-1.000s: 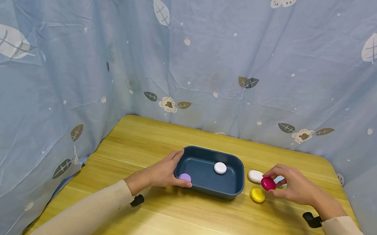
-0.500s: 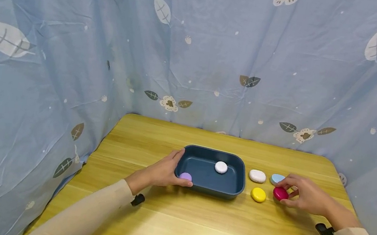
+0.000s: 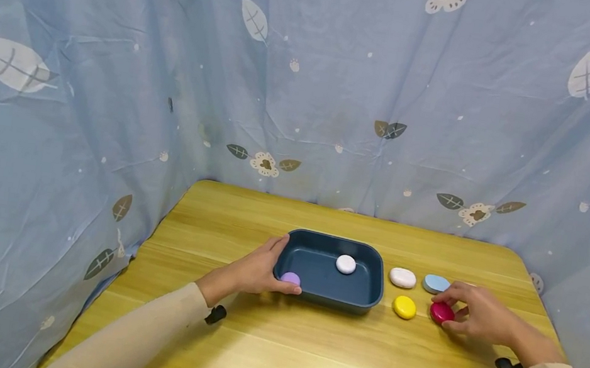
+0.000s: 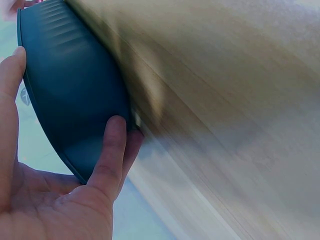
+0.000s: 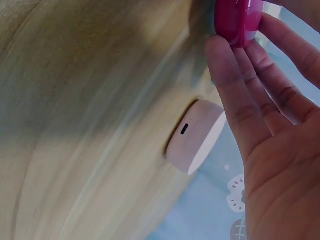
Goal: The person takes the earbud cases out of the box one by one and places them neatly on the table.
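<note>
My hands well apart. Left hand (image 3: pixel 255 268) grips nearest end of one blue tray (image 3: pixel 315 277); right hand (image 3: pixel 481 315) pinches one magenta piece (image 3: pixel 441 313) between fingertips. Piece seems light, stiff, rather slippery; I judge rounded sides best for hold. In tray: one purple piece (image 3: pixel 290 277) beside left hand, one white round piece (image 3: pixel 346 264). Near right hand: one yellow piece (image 3: pixel 404 307), one light-blue piece (image 3: pixel 436 284), one white oval piece (image 3: pixel 403 278), one pale pink piece (image 5: pixel 196 137).

Red case (image 3: pixel 440 312) — glossy, smooth, plastic-looking; dark blue tray (image 3: pixel 323 277) — smooth plastic; tabletop (image 3: pixel 304 351) wood-grained; curtain (image 3: pixel 334 75) creased cloth
</note>
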Motion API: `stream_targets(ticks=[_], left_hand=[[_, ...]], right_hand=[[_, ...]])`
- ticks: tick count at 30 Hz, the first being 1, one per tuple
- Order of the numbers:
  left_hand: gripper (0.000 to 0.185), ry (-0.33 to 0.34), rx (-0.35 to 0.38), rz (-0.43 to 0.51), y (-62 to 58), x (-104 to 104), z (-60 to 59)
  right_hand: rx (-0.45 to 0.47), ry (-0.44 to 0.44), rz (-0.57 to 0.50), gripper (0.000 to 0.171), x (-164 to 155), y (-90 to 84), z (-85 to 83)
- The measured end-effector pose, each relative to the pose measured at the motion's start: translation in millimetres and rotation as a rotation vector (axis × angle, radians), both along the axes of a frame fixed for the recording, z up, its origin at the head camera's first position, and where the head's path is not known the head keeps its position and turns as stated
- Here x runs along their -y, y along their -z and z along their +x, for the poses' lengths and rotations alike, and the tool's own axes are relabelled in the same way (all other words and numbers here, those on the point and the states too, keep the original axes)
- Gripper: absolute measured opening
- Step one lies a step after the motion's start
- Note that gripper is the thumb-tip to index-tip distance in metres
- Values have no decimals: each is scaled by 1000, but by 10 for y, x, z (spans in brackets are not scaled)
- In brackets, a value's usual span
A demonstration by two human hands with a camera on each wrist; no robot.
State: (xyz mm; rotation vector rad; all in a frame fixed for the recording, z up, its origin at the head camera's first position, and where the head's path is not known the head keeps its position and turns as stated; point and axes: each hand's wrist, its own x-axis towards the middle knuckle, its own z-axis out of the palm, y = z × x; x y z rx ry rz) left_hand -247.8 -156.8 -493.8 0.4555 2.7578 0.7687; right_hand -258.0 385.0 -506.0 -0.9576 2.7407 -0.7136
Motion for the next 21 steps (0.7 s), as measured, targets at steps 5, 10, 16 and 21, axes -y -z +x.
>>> stream_targets(ticks=[5,10,16,21], left_hand=[[142,-4,5,-3,8,-9,4],[142,-4,3,-6,19,-9,-5],[143,2,6,-3,25,5,-16],[143,3,10,11,30,15,-23]], right_hand=[[1,8,15,40,-11,29,29],[1,5,-5,43,-10,32,48],[-64,9,9,49,-4,-4,47],[-139,21,15,46,58,-78,30]])
